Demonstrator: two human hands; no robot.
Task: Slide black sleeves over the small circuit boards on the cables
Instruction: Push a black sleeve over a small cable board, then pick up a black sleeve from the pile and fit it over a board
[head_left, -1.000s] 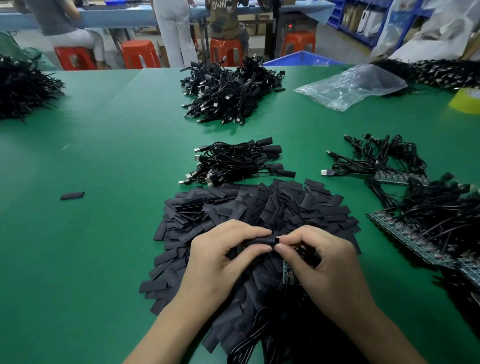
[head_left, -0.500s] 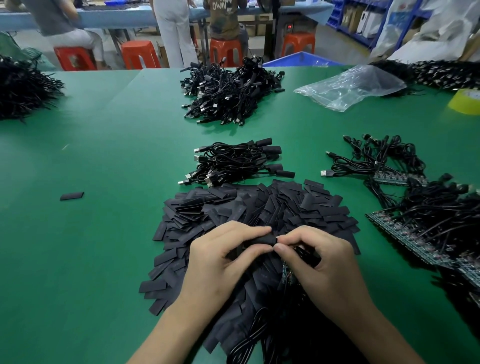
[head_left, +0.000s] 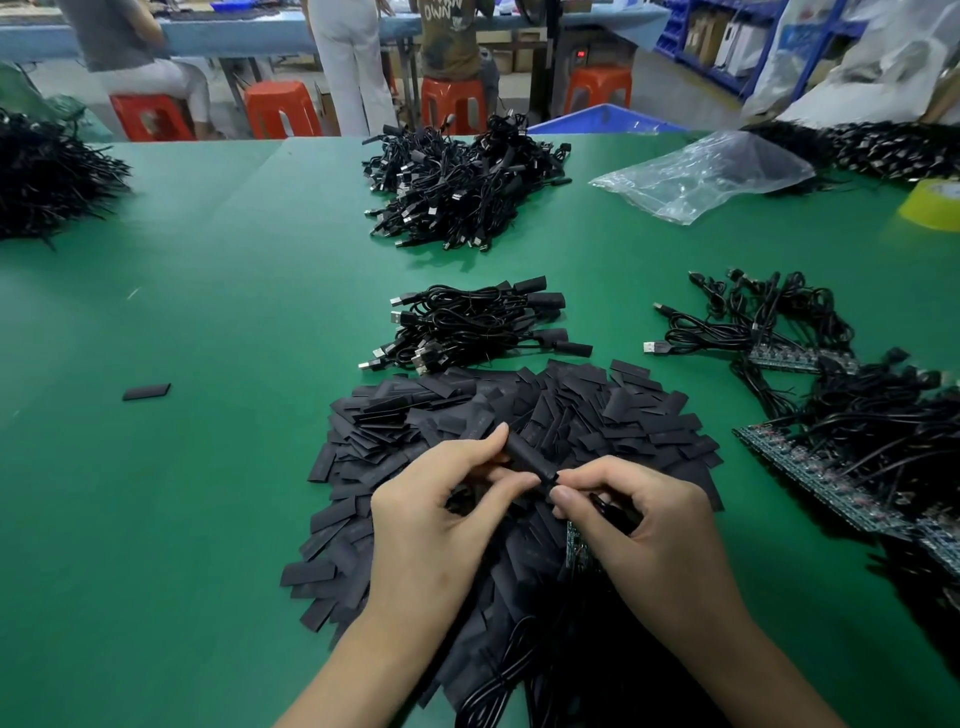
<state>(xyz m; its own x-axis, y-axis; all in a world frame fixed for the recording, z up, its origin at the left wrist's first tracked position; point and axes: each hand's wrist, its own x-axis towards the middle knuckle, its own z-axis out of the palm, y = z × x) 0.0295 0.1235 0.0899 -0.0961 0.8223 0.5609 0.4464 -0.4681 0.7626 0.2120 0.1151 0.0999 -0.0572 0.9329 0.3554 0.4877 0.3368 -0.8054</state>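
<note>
Sleeve (head_left: 530, 460) newly tilted over pile (head_left: 519, 410)

One black sleeve (head_left: 530, 460), opened into a tube, is held tilted above the table, pinched by the left hand (head_left: 441, 519) along its length and by the right hand (head_left: 649, 535) at its lower end. Beneath it a broad pile of flat sleeves (head_left: 597, 410) is spread out. A green circuit board (head_left: 577, 551) is partly seen under the right hand. Just beyond the pile a bundle of sleeved cables (head_left: 467, 325) is laid. To the right, cables with bare boards (head_left: 810, 361) are heaped. One stray sleeve (head_left: 146, 392) is left well apart on the left.
</note>
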